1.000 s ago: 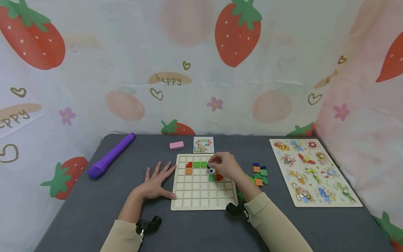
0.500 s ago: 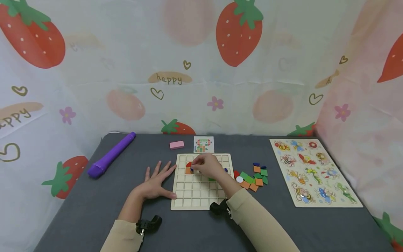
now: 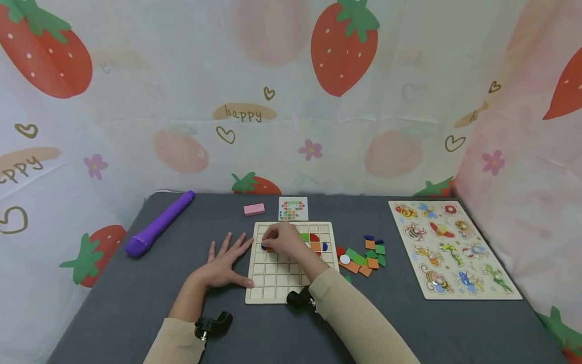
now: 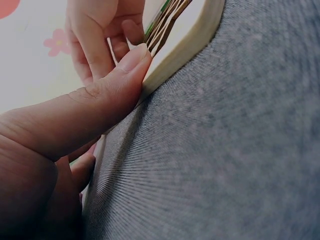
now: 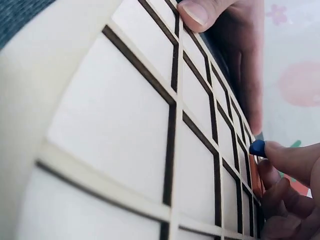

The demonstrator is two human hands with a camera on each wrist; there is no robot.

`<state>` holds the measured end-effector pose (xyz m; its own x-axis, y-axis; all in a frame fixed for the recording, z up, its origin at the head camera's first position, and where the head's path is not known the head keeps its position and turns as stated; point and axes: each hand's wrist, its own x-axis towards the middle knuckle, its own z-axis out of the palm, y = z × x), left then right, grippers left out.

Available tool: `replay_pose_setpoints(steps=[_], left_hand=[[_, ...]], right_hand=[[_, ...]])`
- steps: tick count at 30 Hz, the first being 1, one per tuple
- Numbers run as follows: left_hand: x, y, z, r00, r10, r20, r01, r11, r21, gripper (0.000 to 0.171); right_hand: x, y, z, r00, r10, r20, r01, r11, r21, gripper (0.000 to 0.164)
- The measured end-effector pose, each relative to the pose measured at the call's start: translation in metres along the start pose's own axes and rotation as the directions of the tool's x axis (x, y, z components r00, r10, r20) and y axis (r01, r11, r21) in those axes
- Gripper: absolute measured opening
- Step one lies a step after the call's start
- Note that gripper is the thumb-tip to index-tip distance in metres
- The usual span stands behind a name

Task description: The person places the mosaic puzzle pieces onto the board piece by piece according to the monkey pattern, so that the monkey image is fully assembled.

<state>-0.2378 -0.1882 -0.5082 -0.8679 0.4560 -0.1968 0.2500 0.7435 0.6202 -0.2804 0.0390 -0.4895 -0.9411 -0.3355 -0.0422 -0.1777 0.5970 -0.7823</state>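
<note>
A wooden grid board (image 3: 276, 279) lies on the dark cloth, with coloured tiles in its upper rows. My right hand (image 3: 288, 240) is over the upper left of the board and hides part of it. Its thumb and fingertips pinch a small blue half-round tile (image 5: 257, 148) beside an orange tile (image 5: 255, 176). My left hand (image 3: 224, 267) lies flat with fingers spread on the cloth, its thumb resting on the board's left edge. Visible right of my right hand are a green tile (image 3: 304, 236), a red tile (image 3: 314, 237), an orange tile (image 3: 316, 246) and a blue tile (image 3: 325, 246).
Loose tiles, such as a white round one (image 3: 345, 259) and an orange one (image 3: 365, 271), lie right of the board. Behind it are a pattern card (image 3: 293, 209) and a pink block (image 3: 254, 209). A purple microphone-shaped object (image 3: 159, 225) lies left, an insect puzzle board (image 3: 454, 247) right.
My right hand has moved left across the board with the blue tile, from the white round tile in the upper middle to the left columns. My left hand stays put.
</note>
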Motion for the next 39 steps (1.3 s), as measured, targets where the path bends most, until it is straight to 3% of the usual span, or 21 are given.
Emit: replay_pose_setpoints(steps=[8,15,27,33,39], left_hand=[[0.000,-0.001,0.000,1.000,0.004,-0.002,-0.004,1.000,-0.004,0.116],[0.001,0.000,0.000,1.000,0.006,-0.005,-0.006,1.000,0.001,0.116],[0.002,-0.001,0.001,1.000,-0.003,-0.005,0.003,1.000,0.009,0.117],[0.001,-0.001,0.001,1.000,-0.001,-0.006,0.001,1.000,0.005,0.116],[0.003,-0.001,0.002,1.000,-0.002,-0.007,0.002,1.000,0.013,0.118]], right_hand=[[0.002,-0.005,0.005,1.000,-0.006,-0.004,0.005,0.991,-0.134,0.006],[0.001,-0.005,0.007,0.998,0.023,-0.057,-0.033,0.985,-0.172,0.012],[-0.014,0.005,-0.015,0.997,-0.009,-0.078,0.004,0.998,-0.062,0.022],[-0.028,0.013,-0.031,0.996,0.002,-0.091,0.000,1.000,0.013,0.024],[-0.041,0.019,-0.046,0.994,0.025,-0.107,-0.023,0.999,0.026,0.023]])
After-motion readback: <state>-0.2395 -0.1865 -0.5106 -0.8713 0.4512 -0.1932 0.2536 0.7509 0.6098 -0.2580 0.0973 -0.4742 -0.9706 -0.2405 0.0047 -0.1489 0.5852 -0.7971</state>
